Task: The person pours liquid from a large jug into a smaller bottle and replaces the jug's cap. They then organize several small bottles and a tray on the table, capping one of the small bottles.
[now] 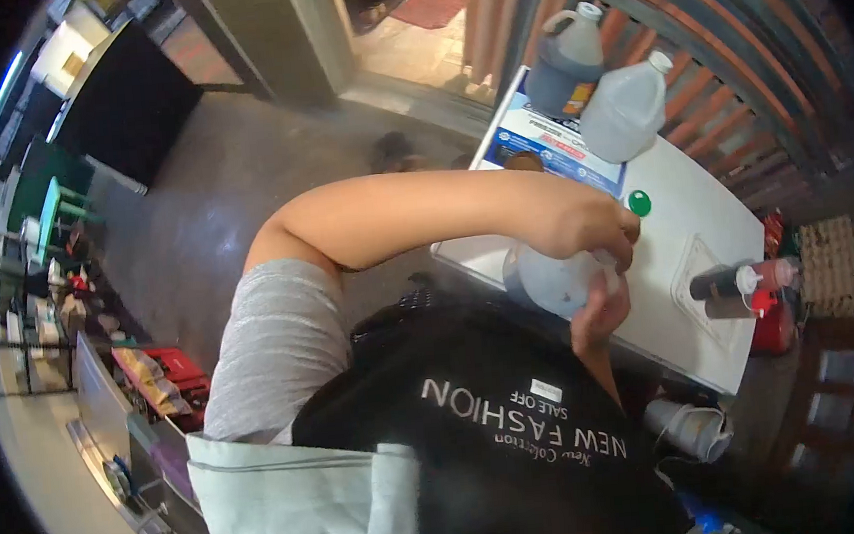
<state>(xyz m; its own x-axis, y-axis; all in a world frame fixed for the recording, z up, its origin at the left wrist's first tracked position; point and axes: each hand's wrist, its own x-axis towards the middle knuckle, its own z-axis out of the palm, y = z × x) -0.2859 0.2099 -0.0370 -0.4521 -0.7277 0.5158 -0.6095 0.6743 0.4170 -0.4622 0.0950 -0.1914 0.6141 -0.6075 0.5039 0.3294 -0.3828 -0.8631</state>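
A translucent whitish plastic jug (546, 280) is between my body and the white table (686, 181), tilted with its top toward my hands. My left arm reaches across from the left. My left hand (597, 231) is closed, its fingers curled at the upper end of the jug. Just below it, my right hand (601, 308) is closed against the jug's near side. The fingers partly hide the jug's neck. Right beside my left knuckles is a round green cap (639, 202).
On the table stand a jug of dark liquid (567, 65), a whitish jug (627, 111) and a blue-and-white printed box or sheet (563, 146). Dark (717, 282) and red (777, 275) squeeze bottles are at the right end. A white pitcher (685, 427) is below the table edge. A slatted barrier (711, 54) runs behind.
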